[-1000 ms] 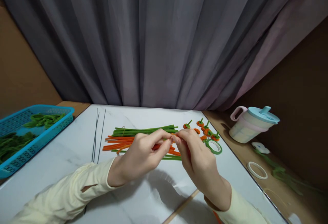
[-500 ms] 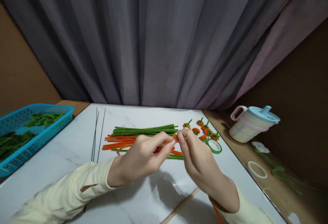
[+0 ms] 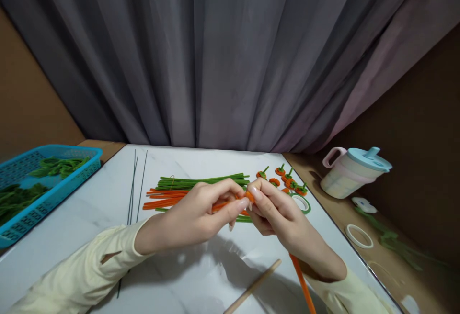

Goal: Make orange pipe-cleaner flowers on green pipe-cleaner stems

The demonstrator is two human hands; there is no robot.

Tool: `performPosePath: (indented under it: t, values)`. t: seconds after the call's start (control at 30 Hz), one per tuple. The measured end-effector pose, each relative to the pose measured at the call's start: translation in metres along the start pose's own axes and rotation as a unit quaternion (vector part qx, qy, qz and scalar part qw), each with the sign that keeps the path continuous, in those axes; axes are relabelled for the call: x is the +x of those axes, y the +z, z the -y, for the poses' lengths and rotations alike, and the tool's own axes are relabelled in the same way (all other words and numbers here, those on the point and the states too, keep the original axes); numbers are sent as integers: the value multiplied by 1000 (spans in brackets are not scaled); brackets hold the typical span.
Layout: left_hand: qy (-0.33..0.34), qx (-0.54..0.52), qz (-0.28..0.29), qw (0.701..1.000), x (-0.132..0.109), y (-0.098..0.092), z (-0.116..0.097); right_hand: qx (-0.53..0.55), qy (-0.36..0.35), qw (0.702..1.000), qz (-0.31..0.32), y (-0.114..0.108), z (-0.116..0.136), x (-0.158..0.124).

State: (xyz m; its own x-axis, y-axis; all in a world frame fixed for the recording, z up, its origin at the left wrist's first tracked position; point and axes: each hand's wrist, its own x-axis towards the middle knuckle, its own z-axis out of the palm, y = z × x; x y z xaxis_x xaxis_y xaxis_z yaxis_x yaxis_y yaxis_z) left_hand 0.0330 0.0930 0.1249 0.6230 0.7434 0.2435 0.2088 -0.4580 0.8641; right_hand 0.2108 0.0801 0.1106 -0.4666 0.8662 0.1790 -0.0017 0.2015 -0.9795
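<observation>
My left hand (image 3: 201, 213) and my right hand (image 3: 278, 213) meet over the white marble table (image 3: 89, 218), fingertips pinched together on the end of an orange pipe cleaner (image 3: 303, 283). Its long tail runs under my right wrist toward the near edge. Behind my hands lie a bundle of green pipe cleaners (image 3: 203, 182) and a bundle of orange pipe cleaners (image 3: 163, 200). Several small orange coils with green stems (image 3: 283, 179) sit at the back right. A roll of green tape (image 3: 302, 203) lies just beyond my right hand.
A blue basket (image 3: 53, 189) with green leaf shapes stands at the left. Thin dark wires (image 3: 134, 189) lie on the table. A wooden stick (image 3: 253, 286) lies near the front edge. A lidded cup (image 3: 354, 173) and a white ring (image 3: 359, 236) sit on the brown surface at right.
Both hands have shifted slightly toward me. My right wrist has turned, and the orange pipe cleaner's tail now shows under it. The pinch on the orange end stays.
</observation>
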Motion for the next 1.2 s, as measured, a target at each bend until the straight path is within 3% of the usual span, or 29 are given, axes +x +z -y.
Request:
performPosePath:
  t: [0.13, 0.4, 0.63, 0.8, 1.2]
  values:
    - [-73, -97, 69, 990, 4, -4, -2, -26, 12, 1000, -10, 1, -3, -1]
    - [-106, -207, 81, 969, 8, -6, 1, -5, 25, 999, -29, -7, 10, 0]
    - [-91, -135, 46, 986, 6, -8, -2, 10, 39, 999, -25, -10, 14, 1]
    - [-89, -80, -5, 993, 6, -8, -3, 7, 46, 997, -68, -6, 16, 3]
    - [-67, -35, -56, 996, 5, -5, 2, 29, 83, 989, -116, -3, 19, 1]
